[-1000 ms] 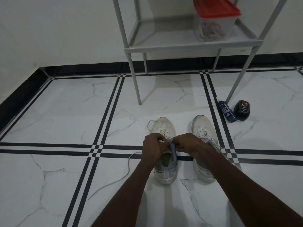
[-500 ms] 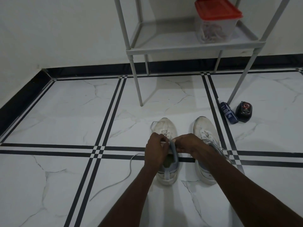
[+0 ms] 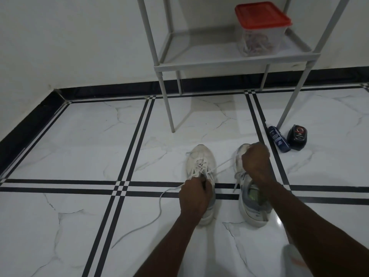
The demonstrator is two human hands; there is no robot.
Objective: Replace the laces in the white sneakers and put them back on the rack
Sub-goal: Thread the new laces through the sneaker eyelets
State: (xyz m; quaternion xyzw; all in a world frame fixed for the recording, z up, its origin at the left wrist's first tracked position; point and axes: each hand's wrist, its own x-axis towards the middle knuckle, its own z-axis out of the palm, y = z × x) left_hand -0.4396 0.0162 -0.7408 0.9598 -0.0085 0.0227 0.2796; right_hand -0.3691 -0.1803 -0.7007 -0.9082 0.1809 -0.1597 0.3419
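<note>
Now, the right hand is clenched round the lace, drawing it taut up and across from the left sneaker. The left hand curls its fingers at that shoe's throat, seemingly pinching the eyelet area, though exactly what they grip is hidden. The lace's other end trails slack over the floor to the left. The right sneaker sits just beside, partly under the right hand. I'd say pull smoothly along the eyelets' line and keep the shoe pinned, so it doesn't skid. The rack stands beyond, with a red-lidded box on its shelf.
</note>
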